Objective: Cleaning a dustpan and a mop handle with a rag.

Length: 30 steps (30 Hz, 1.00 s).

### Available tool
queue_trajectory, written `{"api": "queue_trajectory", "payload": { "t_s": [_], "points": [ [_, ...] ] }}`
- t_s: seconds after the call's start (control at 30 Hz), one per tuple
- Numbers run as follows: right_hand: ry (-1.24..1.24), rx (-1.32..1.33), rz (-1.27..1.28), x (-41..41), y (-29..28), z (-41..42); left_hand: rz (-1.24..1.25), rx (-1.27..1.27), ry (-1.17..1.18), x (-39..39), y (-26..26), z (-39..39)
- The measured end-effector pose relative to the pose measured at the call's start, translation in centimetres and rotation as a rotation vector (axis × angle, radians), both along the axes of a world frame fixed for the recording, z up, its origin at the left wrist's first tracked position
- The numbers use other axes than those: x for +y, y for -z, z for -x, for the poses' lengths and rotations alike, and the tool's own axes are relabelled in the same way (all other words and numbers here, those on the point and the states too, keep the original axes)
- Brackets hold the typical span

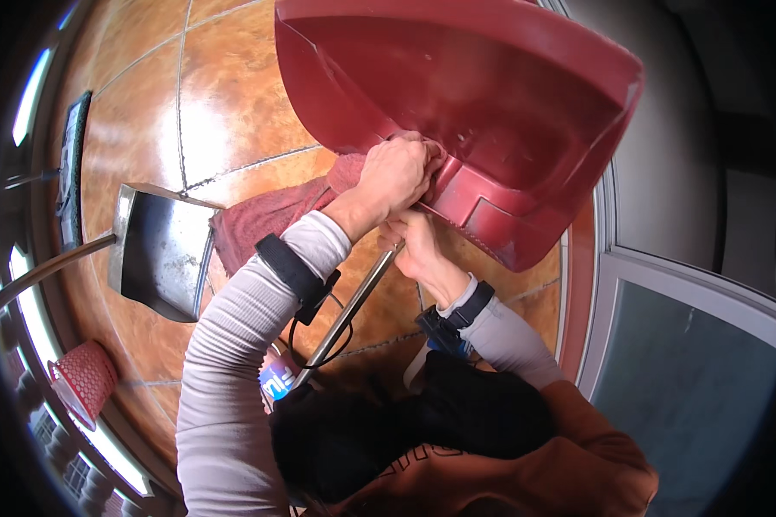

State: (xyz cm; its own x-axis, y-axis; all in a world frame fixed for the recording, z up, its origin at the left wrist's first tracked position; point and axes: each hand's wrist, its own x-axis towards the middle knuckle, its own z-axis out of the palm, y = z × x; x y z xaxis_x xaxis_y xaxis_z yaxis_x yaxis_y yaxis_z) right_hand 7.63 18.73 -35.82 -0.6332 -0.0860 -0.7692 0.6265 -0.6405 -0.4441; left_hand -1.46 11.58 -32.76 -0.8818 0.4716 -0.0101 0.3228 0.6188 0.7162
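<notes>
A large red plastic dustpan (472, 90) is tilted up in front of me, its inner side showing. My left hand (398, 169) presses a bunched red cloth (278, 213) against the pan beside its moulded socket, and the rest of the cloth hangs down to the left. Just below, my right hand (414, 242) is closed around the top of the metal pole handle (349, 310), close under the pan's rear edge. The pole slants down towards my body. My left fingertips are partly hidden in the cloth.
On the tiled floor (233, 84) at left lies a metal dustpan (162, 252) with a long handle. A pink perforated basket (91, 378) stands at lower left, near a balustrade. At right is a framed glass door (691, 349). A slipper shows near my feet.
</notes>
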Motion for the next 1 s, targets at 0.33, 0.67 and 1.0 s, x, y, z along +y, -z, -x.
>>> {"api": "queue_trajectory", "payload": {
  "t_s": [0.33,0.67,1.0],
  "points": [
    [0.044,0.029,0.014,-0.9,-2.1,-0.2,0.334,-0.040,-0.133,-1.4,-0.7,2.0],
    [-0.024,0.006,0.060,-0.4,-1.7,0.0,-0.139,-0.184,0.102,-1.6,-0.6,1.9],
    [-0.032,0.071,0.136,-0.2,-2.1,-0.1,0.360,-0.081,0.584,-3.0,-4.5,4.4]
  ]
}}
